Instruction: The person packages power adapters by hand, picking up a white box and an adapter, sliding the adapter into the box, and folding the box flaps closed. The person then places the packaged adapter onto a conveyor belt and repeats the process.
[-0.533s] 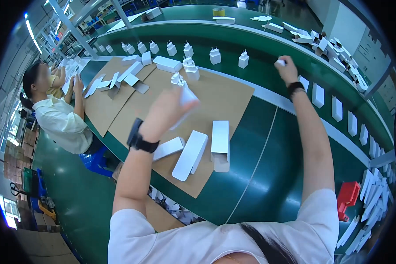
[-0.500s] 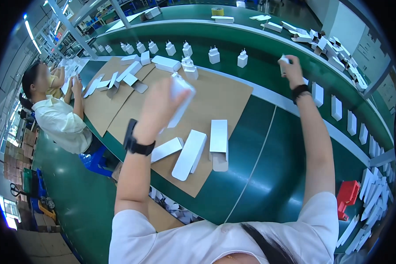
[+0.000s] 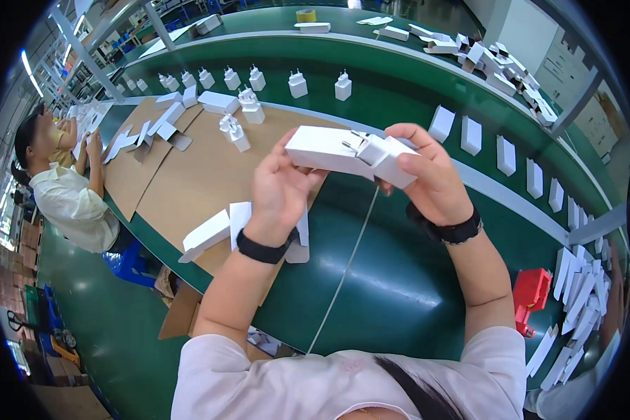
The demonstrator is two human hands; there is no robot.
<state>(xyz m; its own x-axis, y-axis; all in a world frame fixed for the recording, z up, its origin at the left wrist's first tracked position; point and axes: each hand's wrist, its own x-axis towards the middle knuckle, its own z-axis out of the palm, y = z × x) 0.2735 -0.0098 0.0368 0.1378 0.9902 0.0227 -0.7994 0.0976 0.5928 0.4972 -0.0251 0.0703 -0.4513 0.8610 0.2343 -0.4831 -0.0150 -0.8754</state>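
My left hand grips a long white carton, held nearly level above the worktable. A white plug-in charger with two metal pins is in my right hand, between thumb and fingers. The charger meets the carton's right end; whether any of it is inside, I cannot tell. Below my left hand lie several white cartons, partly hidden by my wrist. Beyond that hand, two more white items stand on the brown cardboard sheet: a pronged charger and a tilted charger.
Chargers and upright cartons line the green belt behind the table. Loose cartons heap on the far-right shelf. A red tool-like object and flattened cartons are at right. A co-worker sits at left.
My right hand has come back from the belt with the charger. My left hand has moved rightward with the carton, and the two now meet in front of me. My view has shifted slightly.
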